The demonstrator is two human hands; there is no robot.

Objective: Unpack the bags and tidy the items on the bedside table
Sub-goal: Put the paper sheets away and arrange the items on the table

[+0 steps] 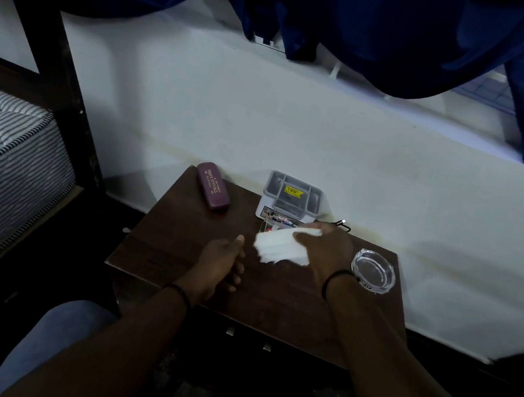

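A dark wooden bedside table (177, 253) stands against the white wall. My right hand (324, 251) grips a white folded cloth or tissue bundle (275, 246) just above the table's middle. My left hand (224, 260) rests near the table's front, fingers loosely curled, holding nothing. At the back left lies a maroon glasses case (213, 186). A grey plastic organizer box (291, 199) with a yellow sticker sits at the back centre. A clear glass ashtray (373, 271) stands on the right side. No bag is in view.
A striped mattress (0, 142) on a dark bed frame is at the left. Dark blue curtains (381, 29) hang above. A thin black cable (343, 224) lies behind the organizer. My knee in blue trousers (63, 338) is below the table's front left.
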